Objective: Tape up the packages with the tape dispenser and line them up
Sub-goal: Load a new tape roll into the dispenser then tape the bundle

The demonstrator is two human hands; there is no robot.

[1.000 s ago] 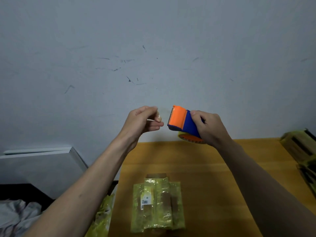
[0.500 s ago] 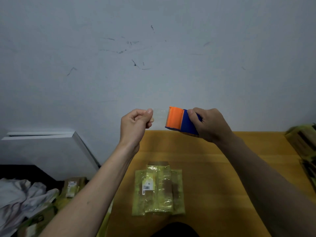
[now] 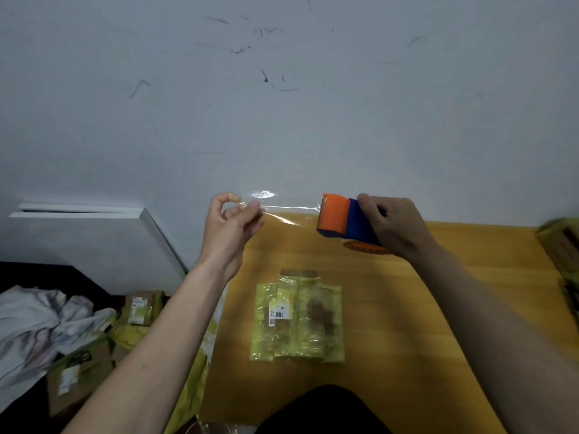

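In the head view, the right hand (image 3: 395,227) grips the tape dispenser (image 3: 344,220), an orange front on a blue body with an orange-edged roll showing below, held in the air above the far part of the table (image 3: 423,324). A strip of clear tape (image 3: 288,211) runs from its front edge leftward to the left hand (image 3: 230,223), whose curled fingers pinch the free end; the strip glints and sags slightly. Below, a flat package (image 3: 297,321) wrapped in yellow-green film, with a barcode label and brown patches showing through, lies lengthwise near the middle of the table, apart from both hands. Bare wood surrounds it on all sides. More yellow-wrapped packages (image 3: 560,245) sit at the table's right edge, partly cut off. Left of the table, below its edge, lie cardboard boxes (image 3: 78,377) and crumpled white cloth (image 3: 34,327).
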